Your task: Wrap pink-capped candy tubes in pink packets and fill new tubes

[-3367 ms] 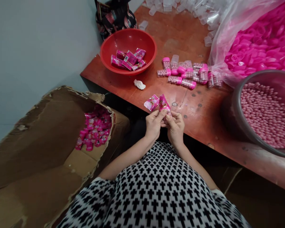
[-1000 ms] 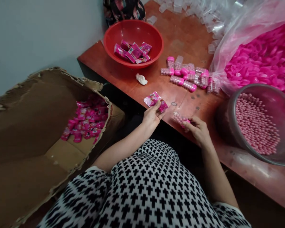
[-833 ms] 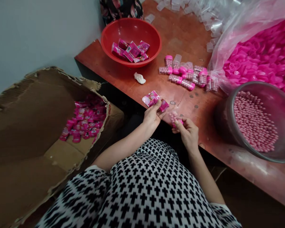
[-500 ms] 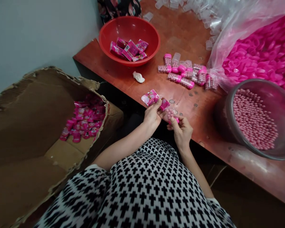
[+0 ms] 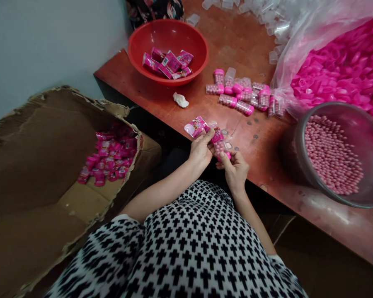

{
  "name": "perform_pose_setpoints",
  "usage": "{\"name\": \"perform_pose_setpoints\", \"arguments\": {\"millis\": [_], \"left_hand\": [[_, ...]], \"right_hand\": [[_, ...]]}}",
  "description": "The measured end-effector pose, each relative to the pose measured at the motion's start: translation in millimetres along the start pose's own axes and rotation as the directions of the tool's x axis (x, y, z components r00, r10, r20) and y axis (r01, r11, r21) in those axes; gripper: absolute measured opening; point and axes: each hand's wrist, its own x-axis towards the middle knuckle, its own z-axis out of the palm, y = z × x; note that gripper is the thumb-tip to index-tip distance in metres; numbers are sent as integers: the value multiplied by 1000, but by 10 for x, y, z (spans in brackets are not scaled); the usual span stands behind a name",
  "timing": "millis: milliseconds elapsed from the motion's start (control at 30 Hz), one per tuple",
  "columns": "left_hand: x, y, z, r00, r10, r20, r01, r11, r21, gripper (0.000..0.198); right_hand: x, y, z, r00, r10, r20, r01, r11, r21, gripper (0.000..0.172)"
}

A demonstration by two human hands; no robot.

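My left hand [image 5: 200, 150] and my right hand [image 5: 235, 169] meet at the near edge of the red-brown table [image 5: 236, 45]. Both are closed on one small clear tube of pink candy balls [image 5: 219, 145]. A pink printed sleeve covers the tube's upper part, pinched by my left fingers. My right fingers grip the tube's pink-capped lower end. A few flat pink sleeves [image 5: 195, 126] lie on the table just beyond my left hand.
A red bowl [image 5: 168, 33] with several pink packs sits at the far left. Several filled tubes [image 5: 240, 94] lie mid-table. A grey basin of pink candy balls [image 5: 332, 153], a bag of pink caps [image 5: 345, 66], and a crumpled white scrap [image 5: 180, 99] are nearby. An open cardboard box [image 5: 49, 165] stands left.
My right hand brought a candy tube from the table's right side to my left hand. The left hand lifted a sleeve off the pile onto the tube.
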Motion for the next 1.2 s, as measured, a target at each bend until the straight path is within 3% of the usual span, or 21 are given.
{"name": "perform_pose_setpoints", "arguments": {"millis": [133, 333, 433, 567, 733, 800, 933, 1100, 1200], "left_hand": [[-12, 9, -6, 991, 48, 128, -58, 995, 77, 27], [-30, -7, -32, 972, 39, 233, -85, 977, 193, 35], [-34, -5, -42, 976, -20, 218, -27, 977, 210, 33], [-22, 6, -46, 979, -16, 205, -19, 986, 164, 29], [-36, -19, -25, 977, 2, 214, -39, 985, 169, 31], [-55, -25, -16, 977, 3, 211, -44, 981, 188, 33], [-89, -24, -17, 980, -11, 200, -36, 973, 228, 31], [-107, -26, -12, 976, -18, 218, -33, 973, 227, 33], [-108, -40, -10, 978, -14, 206, -34, 973, 229, 33]], "right_hand": [[47, -54, 4, 996, 76, 48, -81, 988, 133, 33], [96, -57, 25, 999, 38, -29, -31, 977, 209, 36], [120, -23, 23, 999, 41, 11, -43, 964, 261, 36], [123, 52, -15, 994, 36, 104, -70, 937, 343, 32], [124, 125, -22, 984, -126, -123, 137, 986, 90, 30], [155, 123, 7, 989, -90, -113, 109, 979, 172, 30], [218, 84, 71, 995, 95, 27, -97, 870, 483, 33], [228, 50, 97, 993, -33, -111, 71, 930, 360, 27], [289, 60, 86, 998, 54, -46, -29, 900, 434, 28]]}}
